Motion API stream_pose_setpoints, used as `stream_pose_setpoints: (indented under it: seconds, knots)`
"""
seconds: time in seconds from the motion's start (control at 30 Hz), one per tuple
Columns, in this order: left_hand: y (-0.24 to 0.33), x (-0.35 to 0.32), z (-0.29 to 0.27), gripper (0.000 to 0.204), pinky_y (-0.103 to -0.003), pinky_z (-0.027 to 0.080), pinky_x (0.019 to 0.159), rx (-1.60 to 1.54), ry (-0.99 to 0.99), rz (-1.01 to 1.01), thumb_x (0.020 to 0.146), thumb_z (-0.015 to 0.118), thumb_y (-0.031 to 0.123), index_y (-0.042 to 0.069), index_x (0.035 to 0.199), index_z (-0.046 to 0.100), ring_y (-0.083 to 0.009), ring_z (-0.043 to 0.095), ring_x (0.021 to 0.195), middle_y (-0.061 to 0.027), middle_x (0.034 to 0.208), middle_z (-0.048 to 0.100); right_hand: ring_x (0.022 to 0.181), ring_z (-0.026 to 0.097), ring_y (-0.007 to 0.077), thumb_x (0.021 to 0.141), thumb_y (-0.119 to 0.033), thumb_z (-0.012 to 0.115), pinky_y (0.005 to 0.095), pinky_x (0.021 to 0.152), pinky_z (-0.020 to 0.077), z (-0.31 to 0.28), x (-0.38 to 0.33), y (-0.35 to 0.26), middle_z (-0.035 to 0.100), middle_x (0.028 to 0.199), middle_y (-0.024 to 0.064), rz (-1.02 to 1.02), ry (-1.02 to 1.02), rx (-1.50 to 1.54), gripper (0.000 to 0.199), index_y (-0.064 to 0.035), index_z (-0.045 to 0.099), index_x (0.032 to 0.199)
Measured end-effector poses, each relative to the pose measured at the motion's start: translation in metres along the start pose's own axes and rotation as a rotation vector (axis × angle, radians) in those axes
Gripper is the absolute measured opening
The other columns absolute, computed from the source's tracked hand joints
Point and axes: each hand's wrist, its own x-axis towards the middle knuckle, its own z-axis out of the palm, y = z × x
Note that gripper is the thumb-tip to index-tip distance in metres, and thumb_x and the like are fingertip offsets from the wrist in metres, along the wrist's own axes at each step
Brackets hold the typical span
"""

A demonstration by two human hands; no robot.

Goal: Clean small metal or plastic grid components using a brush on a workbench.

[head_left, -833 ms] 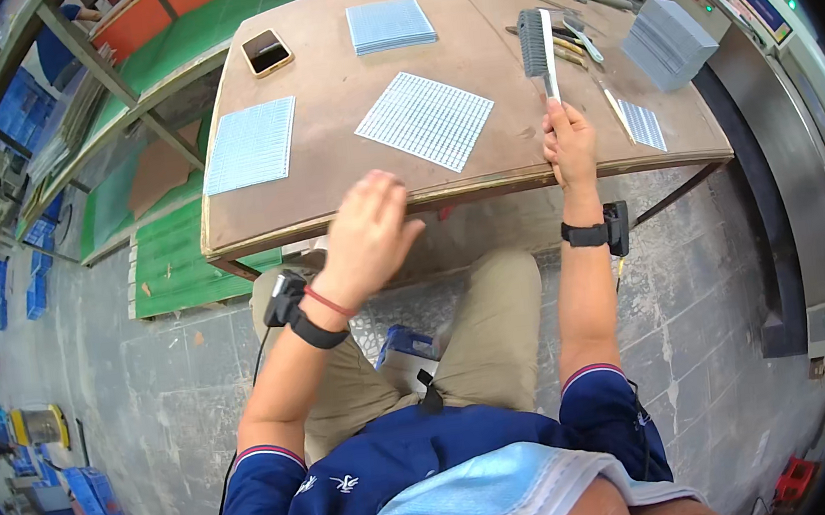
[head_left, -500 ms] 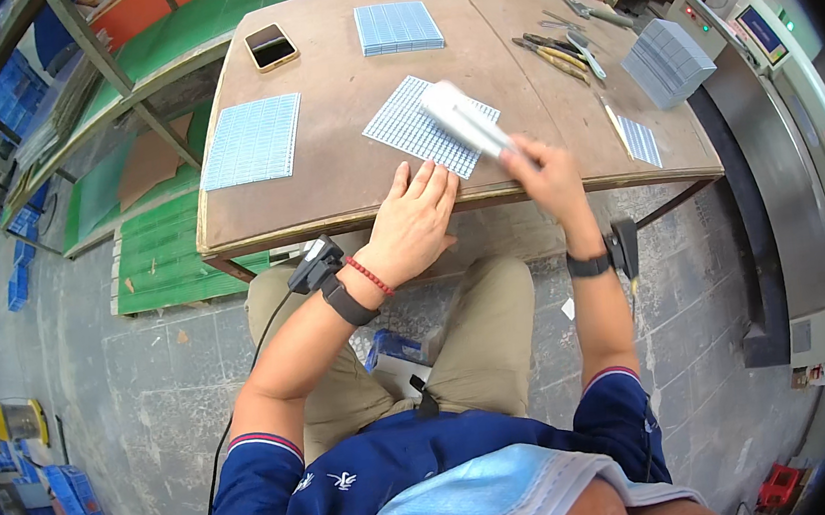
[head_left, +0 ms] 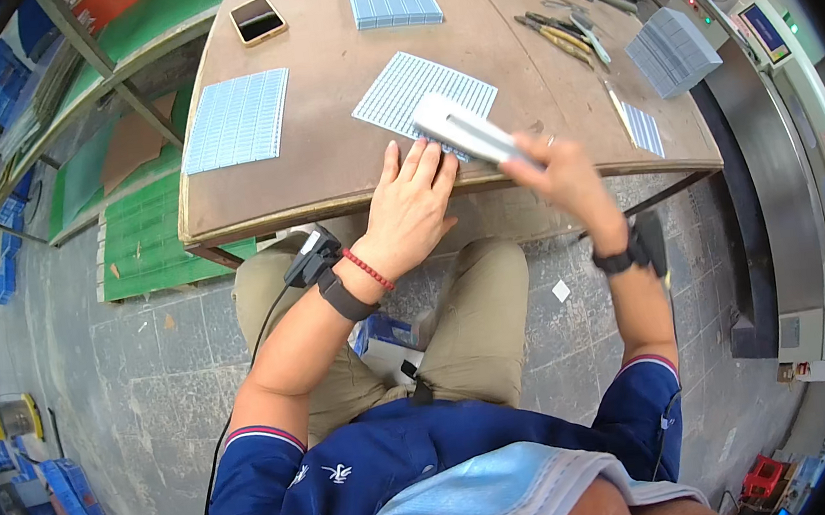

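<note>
Seated at centre frame: a person in a blue top and khaki trousers works at a brown wooden bench [head_left: 341, 154] seen from above.
Left hand: the left hand [head_left: 414, 202] lies flat, fingers [head_left: 420, 161] spread and straight, holding nothing, fingertips pressing the near edge of a white grid sheet [head_left: 420, 91] in the upper middle of the frame.
Right hand: the right hand [head_left: 559, 170], blurred, has its fingers curled around one end of a pale flat bar [head_left: 468, 131].
Bar: slanted across the near right corner of the grid sheet; whether it touches the sheet cannot be told.
Upper left of bench: a pale blue grid sheet [head_left: 237, 120], with a phone [head_left: 258, 19] beyond it.
Top centre: a second blue grid sheet [head_left: 394, 0].
Upper right: hand tools [head_left: 560, 31], a grey stack of sheets [head_left: 672, 49], and a small strip of grid sheet [head_left: 642, 128] near the bench edge.
Wrists: a dark band on each.
</note>
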Motion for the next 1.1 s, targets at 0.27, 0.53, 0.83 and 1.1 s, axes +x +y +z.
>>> stream_pose_setpoints:
  seconds: [0.27,0.53,0.83,1.1]
  knots:
    - [-0.004,0.005,0.003,0.079,-0.055,0.027,0.113,-0.037,-0.011,0.018,0.064,0.083,0.032,0.005,0.131,0.05,-0.0317,0.045,0.129,-0.0167,0.131,0.049,0.065,0.067,0.0294,0.087,-0.033,0.067,0.0382,0.058,0.0484,-0.002,0.044,0.045,0.066,0.071,0.0198,0.335,-0.025,-0.051,0.034,-0.0026,0.071,0.103]
    - [-0.001,0.005,0.002,0.081,-0.055,0.027,0.113,-0.024,0.005,0.023,0.063,0.084,0.032,0.005,0.131,0.05,-0.0309,0.046,0.128,-0.0158,0.13,0.05,0.07,0.068,0.0313,0.086,-0.04,0.068,0.0388,0.065,0.0505,-0.001,0.086,0.069,0.067,0.076,0.0229,0.385,-0.085,0.031,0.042,-0.0014,0.072,0.101]
    - [-0.005,0.0,0.0,0.079,-0.055,0.028,0.112,0.022,-0.001,0.016,0.065,0.083,0.032,0.004,0.131,0.049,-0.0308,0.045,0.129,-0.0153,0.13,0.049,0.068,0.066,0.0335,0.085,-0.04,0.068,0.0393,0.066,0.0508,0.013,0.08,0.03,0.067,0.076,0.0206,0.138,-0.139,0.112,0.041,-0.0022,0.071,0.101]
    - [-0.007,-0.003,0.005,0.078,-0.054,0.03,0.111,-0.025,-0.015,-0.003,0.065,0.083,0.032,0.004,0.13,0.05,-0.0318,0.045,0.129,-0.0162,0.129,0.05,0.073,0.067,0.0205,0.084,-0.032,0.072,0.0321,0.07,0.0503,0.023,0.081,0.005,0.07,0.085,0.0213,0.079,-0.19,0.033,0.04,-0.002,0.069,0.11]
